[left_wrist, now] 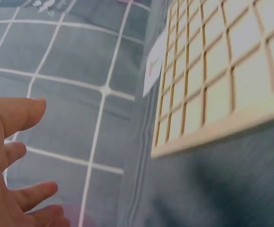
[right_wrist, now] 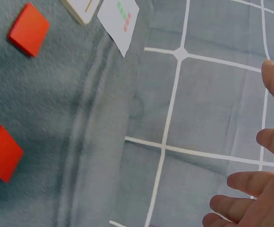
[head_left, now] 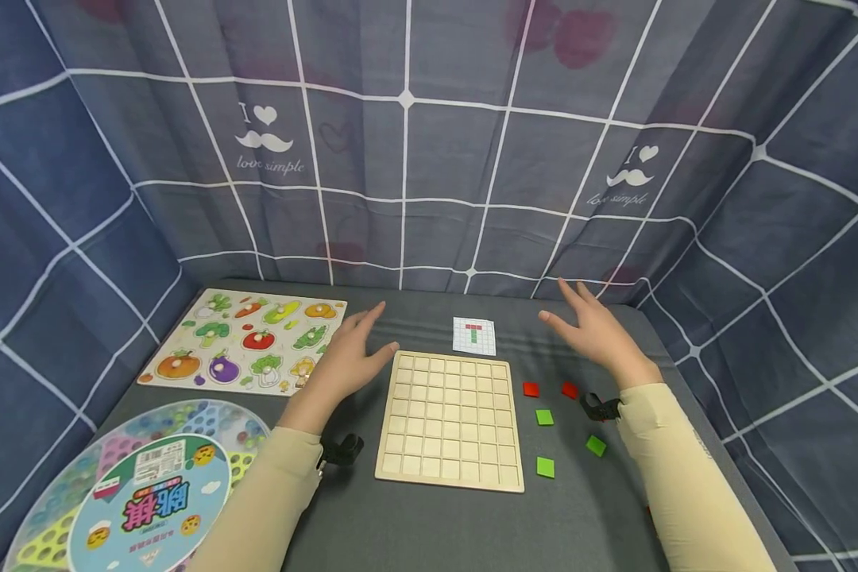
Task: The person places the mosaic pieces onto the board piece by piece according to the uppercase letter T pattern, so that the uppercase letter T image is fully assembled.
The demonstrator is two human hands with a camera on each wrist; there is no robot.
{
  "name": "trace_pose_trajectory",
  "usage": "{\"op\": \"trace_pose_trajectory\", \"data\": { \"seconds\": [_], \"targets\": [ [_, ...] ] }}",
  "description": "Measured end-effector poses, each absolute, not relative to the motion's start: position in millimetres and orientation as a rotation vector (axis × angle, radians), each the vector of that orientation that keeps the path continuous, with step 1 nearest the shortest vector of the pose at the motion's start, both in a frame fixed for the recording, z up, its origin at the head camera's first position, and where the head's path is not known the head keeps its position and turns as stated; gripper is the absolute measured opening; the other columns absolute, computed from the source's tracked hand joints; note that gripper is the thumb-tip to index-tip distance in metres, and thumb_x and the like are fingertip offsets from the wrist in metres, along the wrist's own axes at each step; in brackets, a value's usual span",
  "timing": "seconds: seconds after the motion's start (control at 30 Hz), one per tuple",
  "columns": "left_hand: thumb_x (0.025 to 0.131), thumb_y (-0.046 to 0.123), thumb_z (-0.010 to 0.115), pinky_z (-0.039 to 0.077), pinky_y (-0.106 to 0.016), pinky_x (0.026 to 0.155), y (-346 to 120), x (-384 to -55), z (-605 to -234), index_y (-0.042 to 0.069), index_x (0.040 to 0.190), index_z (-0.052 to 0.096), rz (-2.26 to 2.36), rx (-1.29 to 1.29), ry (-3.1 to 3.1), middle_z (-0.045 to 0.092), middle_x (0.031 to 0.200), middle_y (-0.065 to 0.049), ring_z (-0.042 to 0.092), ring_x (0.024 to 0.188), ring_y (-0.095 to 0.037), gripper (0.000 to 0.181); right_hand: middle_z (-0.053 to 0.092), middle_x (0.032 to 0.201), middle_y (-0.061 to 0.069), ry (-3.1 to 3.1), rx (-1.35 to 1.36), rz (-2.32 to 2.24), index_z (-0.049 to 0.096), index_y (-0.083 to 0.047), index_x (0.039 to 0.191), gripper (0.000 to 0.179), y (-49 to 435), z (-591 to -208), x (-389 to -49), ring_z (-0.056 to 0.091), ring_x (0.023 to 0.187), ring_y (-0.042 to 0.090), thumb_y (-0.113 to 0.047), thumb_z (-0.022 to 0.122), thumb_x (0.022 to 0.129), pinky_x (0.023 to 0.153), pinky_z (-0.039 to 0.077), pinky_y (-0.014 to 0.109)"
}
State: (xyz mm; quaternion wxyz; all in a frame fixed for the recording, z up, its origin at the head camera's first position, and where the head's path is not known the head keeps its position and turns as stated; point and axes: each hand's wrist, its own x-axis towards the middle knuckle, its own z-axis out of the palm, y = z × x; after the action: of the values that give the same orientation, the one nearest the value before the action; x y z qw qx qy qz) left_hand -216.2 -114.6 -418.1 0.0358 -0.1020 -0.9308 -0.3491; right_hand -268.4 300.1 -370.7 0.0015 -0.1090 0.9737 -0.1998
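My left hand (head_left: pixel 346 357) hovers with relaxed, spread fingers just left of a wooden grid board (head_left: pixel 450 421), holding nothing. On the far right, my right hand (head_left: pixel 597 334) is raised with fingers apart, also holding nothing. The board's square cells hold no coloured tiles. Behind it lies a small pattern card (head_left: pixel 474 336) with a red and green T on a grid. Between board and right arm lie red tiles (head_left: pixel 531 389) and green tiles (head_left: pixel 545 417); another red tile (head_left: pixel 570 390) is below the right hand. The right sleeve partly hides more red pieces.
A vegetable puzzle board (head_left: pixel 257 342) lies at the back left, overlapped by the left hand in the head view. In front of it is a round, packaged game board (head_left: pixel 150 492), partly behind the left sleeve. A checked curtain (head_left: pixel 443 159) encloses the back and sides.
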Motion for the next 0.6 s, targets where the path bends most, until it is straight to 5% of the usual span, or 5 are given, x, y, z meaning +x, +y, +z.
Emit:
{"op": "trace_pose_trajectory", "data": {
  "seconds": [0.6],
  "targets": [
    [0.095,0.032,0.068,0.035,-0.060,0.107,-96.6,-140.3,-459.6,0.022,0.155,0.037,-1.335,-0.315,-2.792,0.041,0.150,-0.015,0.038,0.138,-0.036,0.068,0.031,0.155,0.023,3.087,-0.417,-0.765,0.031,-0.013,0.157,0.077,301.0,-412.3,-223.7,0.031,0.139,0.045,-0.060,0.048,0.098,0.106,0.029,0.067]
  ]
}}
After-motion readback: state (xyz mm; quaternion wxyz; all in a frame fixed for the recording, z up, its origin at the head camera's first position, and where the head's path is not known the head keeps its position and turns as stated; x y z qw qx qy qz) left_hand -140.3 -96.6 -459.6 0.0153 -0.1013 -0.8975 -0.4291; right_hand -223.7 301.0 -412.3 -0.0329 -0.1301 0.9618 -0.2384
